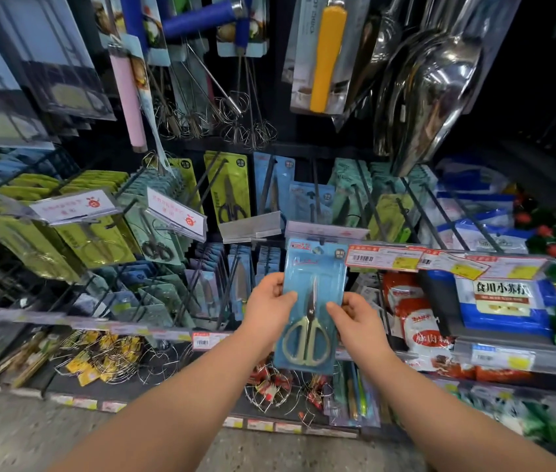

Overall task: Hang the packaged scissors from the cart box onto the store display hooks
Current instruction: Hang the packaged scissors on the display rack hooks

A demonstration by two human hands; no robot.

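A blue blister pack of scissors (314, 267) with pale gold handles stands upright in front of the display. My left hand (269, 306) grips its left edge, thumb across the front. My right hand (355, 318) pinches its right edge at mid height. The pack's top hang hole sits at the tip of a black display hook (317, 199), just under that hook's clear label holder (324, 229). Further blue scissors packs (310, 195) hang behind on the same hook. The cart box is out of view.
Green and teal scissors packs (228, 192) fill neighbouring hooks. Whisks (235, 110), a yellow-handled tool (326, 56) and steel scoops (433, 83) hang above. Price tags (382, 258) and food bags (501, 301) lie to the right. Wire racks (106, 362) sit on the low shelf.
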